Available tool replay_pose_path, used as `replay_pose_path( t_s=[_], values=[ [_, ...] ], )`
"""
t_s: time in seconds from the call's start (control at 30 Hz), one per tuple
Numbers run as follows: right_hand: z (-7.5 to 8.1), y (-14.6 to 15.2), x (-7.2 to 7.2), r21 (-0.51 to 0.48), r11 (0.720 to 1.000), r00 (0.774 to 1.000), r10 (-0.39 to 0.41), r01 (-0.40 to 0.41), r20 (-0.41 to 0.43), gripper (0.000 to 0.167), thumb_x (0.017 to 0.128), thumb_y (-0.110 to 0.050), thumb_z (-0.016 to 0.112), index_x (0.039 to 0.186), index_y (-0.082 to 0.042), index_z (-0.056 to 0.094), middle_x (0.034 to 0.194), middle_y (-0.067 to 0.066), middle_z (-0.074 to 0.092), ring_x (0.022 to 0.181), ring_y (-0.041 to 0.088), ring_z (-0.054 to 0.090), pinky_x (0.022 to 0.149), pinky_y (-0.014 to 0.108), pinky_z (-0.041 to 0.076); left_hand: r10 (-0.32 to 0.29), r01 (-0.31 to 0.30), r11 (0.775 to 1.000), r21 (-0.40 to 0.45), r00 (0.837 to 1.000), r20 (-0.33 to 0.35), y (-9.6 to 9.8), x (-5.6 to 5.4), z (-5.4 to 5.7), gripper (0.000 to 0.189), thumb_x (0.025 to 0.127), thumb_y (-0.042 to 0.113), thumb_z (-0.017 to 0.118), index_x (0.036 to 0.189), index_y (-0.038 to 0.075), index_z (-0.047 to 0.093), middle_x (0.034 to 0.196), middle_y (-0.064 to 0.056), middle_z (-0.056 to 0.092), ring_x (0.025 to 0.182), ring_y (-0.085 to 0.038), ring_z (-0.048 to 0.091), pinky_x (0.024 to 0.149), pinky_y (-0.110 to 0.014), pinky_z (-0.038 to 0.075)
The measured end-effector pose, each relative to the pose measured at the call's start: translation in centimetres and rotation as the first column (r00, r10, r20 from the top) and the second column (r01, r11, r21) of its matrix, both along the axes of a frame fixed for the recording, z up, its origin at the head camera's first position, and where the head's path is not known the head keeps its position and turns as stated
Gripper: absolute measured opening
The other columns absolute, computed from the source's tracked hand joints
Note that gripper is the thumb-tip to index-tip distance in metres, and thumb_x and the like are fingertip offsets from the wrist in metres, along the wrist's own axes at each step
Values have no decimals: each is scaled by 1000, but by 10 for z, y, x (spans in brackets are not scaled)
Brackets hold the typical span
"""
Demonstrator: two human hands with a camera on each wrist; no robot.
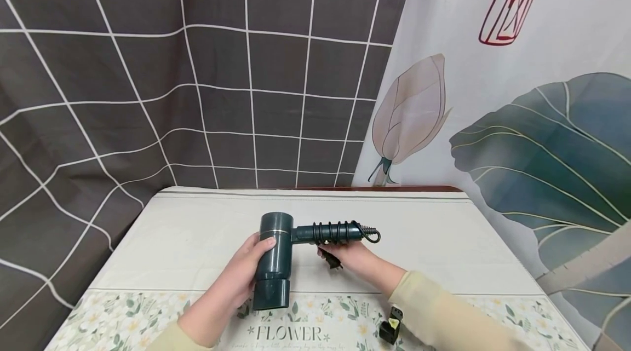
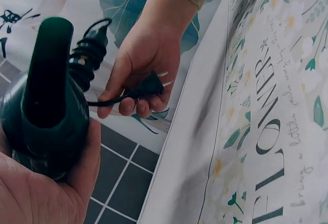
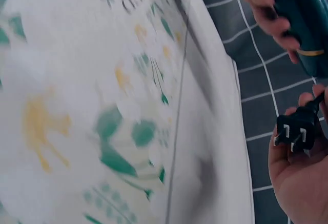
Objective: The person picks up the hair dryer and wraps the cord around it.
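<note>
A dark green hair dryer [image 1: 278, 266] is held up over the table, its nozzle end toward me and its handle pointing right. My left hand [image 1: 241, 271] grips the dryer's barrel, thumb across the top. The black cord [image 1: 335, 232] is wound in several coils around the handle, with a loop at the handle's end. Below the handle, my right hand [image 1: 359, 259] holds the cord's free end with curled fingers. Its two-prong plug [image 2: 149, 84] lies across those fingers, prongs pointing outward, as the left wrist view shows.
A white cloth [image 1: 419, 241] with a flowered, lettered border covers the table. A dark checked curtain [image 1: 281, 66] hangs behind, and a white curtain [image 1: 463, 17] with lotus prints hangs at the right. A small black device [image 1: 390, 326] sits by the right sleeve.
</note>
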State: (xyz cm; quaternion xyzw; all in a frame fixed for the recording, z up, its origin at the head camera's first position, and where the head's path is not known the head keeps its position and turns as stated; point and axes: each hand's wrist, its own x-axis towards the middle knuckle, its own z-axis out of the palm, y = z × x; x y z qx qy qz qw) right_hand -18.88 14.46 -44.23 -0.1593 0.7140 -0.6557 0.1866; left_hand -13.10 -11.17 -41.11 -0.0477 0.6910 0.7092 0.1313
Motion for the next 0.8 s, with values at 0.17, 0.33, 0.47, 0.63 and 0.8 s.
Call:
replay_pose_path(
  t_s=[0.17,0.33,0.47,0.63,0.8],
  values=[
    [-5,-11,5,48,998,997,-49,52,-59,36,97,-16,62,124,8,61,111,23,68,92,16,64,88,30,50,37,-37,999,-24,999,-1,5,-5,-1,98,90,56,64,158,7,14,136,-22,53,116,-29,58,102,-51,41],
    [-12,-13,7,-142,990,995,21,-8,93,52,93,-3,59,136,20,40,119,21,58,102,17,58,92,27,49,56,-57,998,-39,998,-23,10,-11,-4,100,88,58,66,157,5,16,136,-23,52,114,-29,59,100,-51,44],
    [-13,-15,9,-230,973,985,47,-7,167,61,89,5,58,143,18,32,130,16,51,110,17,51,90,23,47,71,-73,995,-62,997,-27,12,-15,-7,100,87,59,67,156,6,18,137,-25,49,114,-31,60,98,-51,46],
    [-8,-20,15,-242,970,975,19,36,221,63,86,8,59,144,16,34,111,8,48,99,14,47,83,22,46,79,-80,992,-95,997,-22,14,-19,-10,99,87,58,67,156,5,19,139,-28,46,115,-33,59,97,-53,46],
    [-3,-22,19,-208,975,968,-27,81,251,63,85,9,57,144,17,34,103,5,45,92,13,48,80,22,45,70,-71,994,-89,997,-13,18,-24,-14,93,90,53,67,155,5,21,133,-26,53,108,-30,63,92,-48,50]
  ],
)
